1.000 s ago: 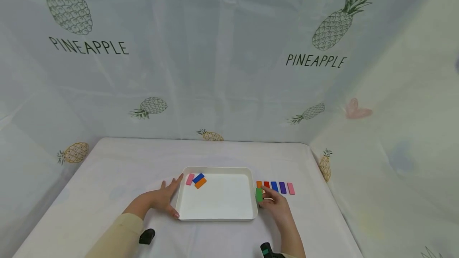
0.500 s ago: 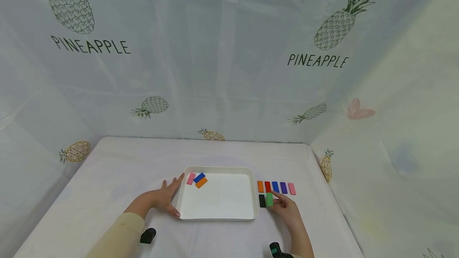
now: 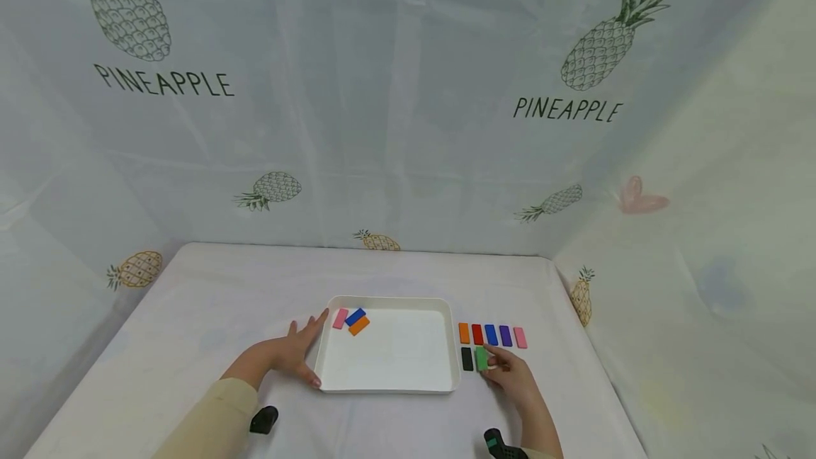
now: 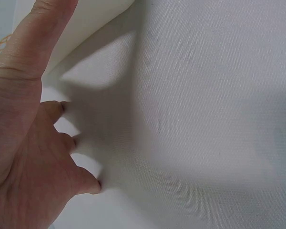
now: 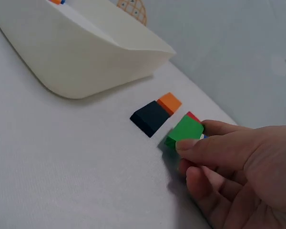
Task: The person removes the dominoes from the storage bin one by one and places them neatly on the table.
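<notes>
My right hand [image 3: 513, 377] pinches a green block [image 5: 186, 130] between thumb and fingers, low over the cloth and just right of a black block [image 3: 467, 359]. Behind these runs a row of flat blocks: an orange block [image 3: 464, 333], a red block [image 3: 478, 334], a blue block [image 3: 491, 335], a purple block [image 3: 506, 336] and a pink block [image 3: 520, 338]. My left hand [image 3: 292, 354] has its fingers and thumb spread along the left side of a white tray [image 3: 389, 392], fingertips right at its wall.
Inside the tray, toward its back left corner, lie a pink block [image 3: 341, 319], a blue block [image 3: 355, 317] and an orange block [image 3: 359, 326]. A white cloth [image 3: 255, 282] covers the table. Pineapple-printed curtains [image 3: 382, 126] stand behind and at the sides.
My right hand has carried the green block rightward from the tray's right edge to beside the black block, which has come into view. The left hand stays at the tray.
</notes>
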The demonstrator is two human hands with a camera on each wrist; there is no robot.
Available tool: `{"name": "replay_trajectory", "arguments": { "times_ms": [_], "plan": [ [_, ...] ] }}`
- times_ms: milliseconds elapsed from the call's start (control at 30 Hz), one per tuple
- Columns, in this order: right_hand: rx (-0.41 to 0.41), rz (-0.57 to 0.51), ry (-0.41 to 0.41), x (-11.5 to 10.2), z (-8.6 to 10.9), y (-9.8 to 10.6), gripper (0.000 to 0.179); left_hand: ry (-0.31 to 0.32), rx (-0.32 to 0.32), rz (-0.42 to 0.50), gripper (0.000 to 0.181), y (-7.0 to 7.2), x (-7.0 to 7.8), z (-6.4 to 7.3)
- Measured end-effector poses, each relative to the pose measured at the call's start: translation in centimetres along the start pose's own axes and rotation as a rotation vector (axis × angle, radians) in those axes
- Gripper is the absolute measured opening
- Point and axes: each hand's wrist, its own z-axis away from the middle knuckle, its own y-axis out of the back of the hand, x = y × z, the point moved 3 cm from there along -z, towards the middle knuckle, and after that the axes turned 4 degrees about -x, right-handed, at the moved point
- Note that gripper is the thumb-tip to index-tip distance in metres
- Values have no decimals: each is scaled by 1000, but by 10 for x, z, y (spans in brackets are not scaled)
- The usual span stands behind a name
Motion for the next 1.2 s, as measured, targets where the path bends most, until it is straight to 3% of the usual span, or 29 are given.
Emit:
{"name": "replay_trajectory", "arguments": {
  "times_ms": [133, 700, 933, 1200],
  "plan": [
    [-5, -3, -24, 4, -2, -1, 53, -26, -4, 14, 140, 2, 2, 2],
    [-17, 104, 12, 4, -7, 2, 53, -1, -5, 6, 139, 0, 1, -1],
    [28, 140, 6, 3, -8, -1, 60, 3, -3, 2, 138, 1, 2, -1],
    [55, 152, 14, -1, -5, -6, 55, 0, 6, 4, 138, 1, 1, 0]
  ]
}}
